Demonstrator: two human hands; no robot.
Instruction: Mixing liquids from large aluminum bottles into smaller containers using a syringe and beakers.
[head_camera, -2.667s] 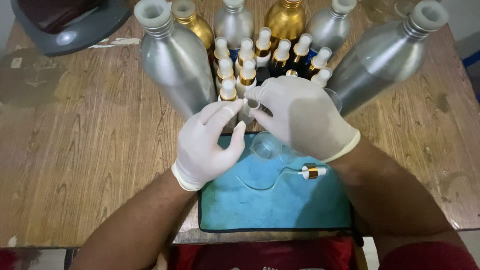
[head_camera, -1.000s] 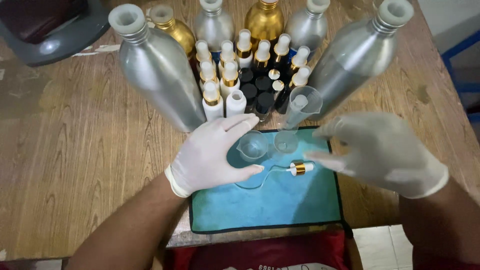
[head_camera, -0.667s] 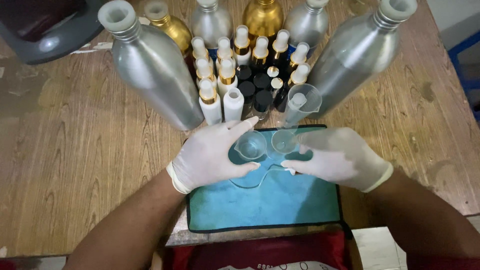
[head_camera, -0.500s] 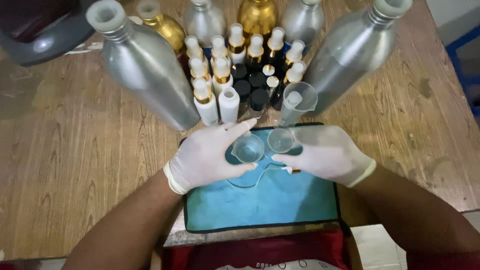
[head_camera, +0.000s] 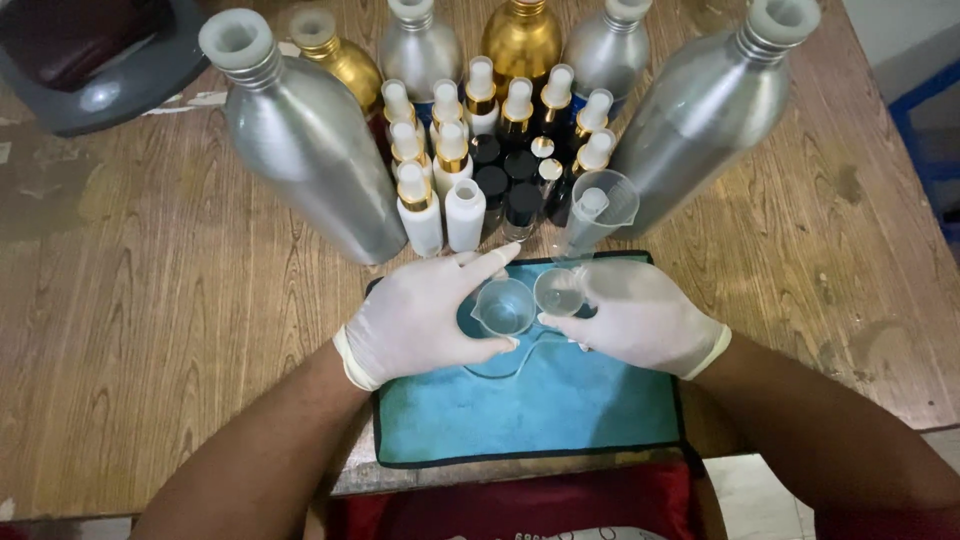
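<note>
Centrally, just below mid-frame: left hand (head_camera: 425, 320) in a white glove, fingers (head_camera: 478, 268) curled around a small clear beaker (head_camera: 504, 306), thumb at its lower edge. Beaker upright, mouth facing up, long axis vertical, spout toward the lower left of the frame. Right hand (head_camera: 640, 318), also gloved, fingers closed on a second clear beaker (head_camera: 559, 291), upright too, rim just beside the first. Both above a blue cloth (head_camera: 530, 410) on the wooden bench (head_camera: 150, 330). Higher up, centre: a taller measuring cup (head_camera: 600, 205), small white-capped spray bottles (head_camera: 445, 195), black-capped vials (head_camera: 505, 185). Flanking: two large silver bottles (head_camera: 305, 150), leaning outward in the frame. Upper left corner: dark grey tray (head_camera: 90, 60).
</note>
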